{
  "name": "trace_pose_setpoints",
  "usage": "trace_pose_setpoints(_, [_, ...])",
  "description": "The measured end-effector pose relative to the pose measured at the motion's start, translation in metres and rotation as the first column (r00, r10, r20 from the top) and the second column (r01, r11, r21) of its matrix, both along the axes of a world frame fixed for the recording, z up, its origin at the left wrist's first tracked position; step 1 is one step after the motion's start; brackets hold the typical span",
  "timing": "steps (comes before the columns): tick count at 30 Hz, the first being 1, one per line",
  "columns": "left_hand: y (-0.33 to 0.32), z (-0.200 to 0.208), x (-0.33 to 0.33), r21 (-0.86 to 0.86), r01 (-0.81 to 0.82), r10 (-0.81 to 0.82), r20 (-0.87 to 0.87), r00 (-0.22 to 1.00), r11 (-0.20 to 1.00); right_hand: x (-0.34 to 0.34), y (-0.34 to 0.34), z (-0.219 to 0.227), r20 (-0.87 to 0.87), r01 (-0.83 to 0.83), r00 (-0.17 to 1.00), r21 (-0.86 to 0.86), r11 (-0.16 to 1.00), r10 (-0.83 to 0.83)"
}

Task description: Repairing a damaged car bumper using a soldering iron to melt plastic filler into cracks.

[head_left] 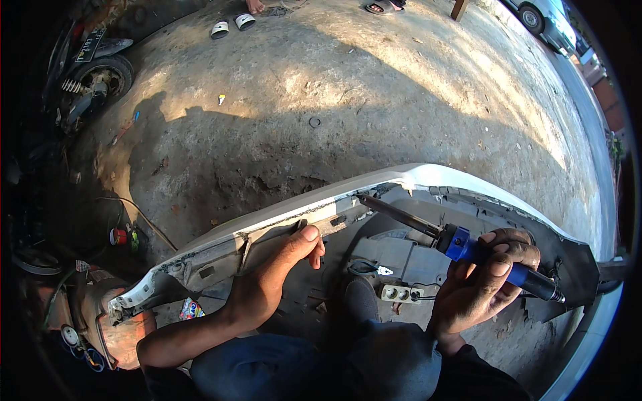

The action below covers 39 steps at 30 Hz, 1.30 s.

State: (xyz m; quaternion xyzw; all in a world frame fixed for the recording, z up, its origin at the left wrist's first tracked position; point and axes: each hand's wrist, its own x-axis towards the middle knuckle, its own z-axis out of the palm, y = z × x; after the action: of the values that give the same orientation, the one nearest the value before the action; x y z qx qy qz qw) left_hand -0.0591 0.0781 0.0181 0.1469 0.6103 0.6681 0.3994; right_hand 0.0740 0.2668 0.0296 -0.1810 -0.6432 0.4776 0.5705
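Note:
A long white car bumper lies across in front of me, its grey inner side toward me. My left hand is closed at the bumper's inner edge, thumb on top and fingers curled; part of its grip is hidden. In my right hand is a soldering iron with a blue handle and a long metal shaft. It slants to the left, and its tip meets the bumper's inner edge near the middle. A dark, rough line runs along that edge between the tip and my left hand.
Pliers and a white power strip with a plug lie by my shoe. An orange tank with a gauge stands at the lower left. Farther off are a motorcycle, white sandals and a parked vehicle.

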Motion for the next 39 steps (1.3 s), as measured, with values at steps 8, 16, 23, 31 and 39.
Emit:
trace_pose_setpoints(8, [0.002, 0.000, 0.001, 0.017, -0.014, 0.014, -0.002, 1.000, 1.000, 0.002, 0.001, -0.004, 0.025, 0.036, 0.999, 0.006, 0.999, -0.036])
trace_pose_setpoints(16, [0.007, 0.004, 0.002, 0.057, -0.038, 0.035, 0.055, 0.998, 0.998, 0.010, 0.002, -0.001, -0.090, 0.087, 0.991, -0.173, 0.981, -0.104])
trace_pose_setpoints(23, [0.001, 0.002, -0.002, 0.006, 0.009, -0.009, 0.027, 1.000, 1.000, 0.007, 0.002, -0.004, -0.027, -0.008, 1.000, -0.182, 0.983, 0.003])
trace_pose_setpoints(31, [0.003, 0.000, 0.002, 0.005, -0.023, 0.023, 0.016, 1.000, 1.000, 0.008, 0.000, -0.005, -0.036, -0.042, 0.999, -0.203, 0.978, 0.036])
trace_pose_setpoints(39, [0.005, 0.002, 0.000, 0.043, -0.016, 0.015, 0.036, 0.999, 0.999, 0.005, 0.004, -0.010, -0.044, -0.008, 0.999, -0.141, 0.990, 0.002])
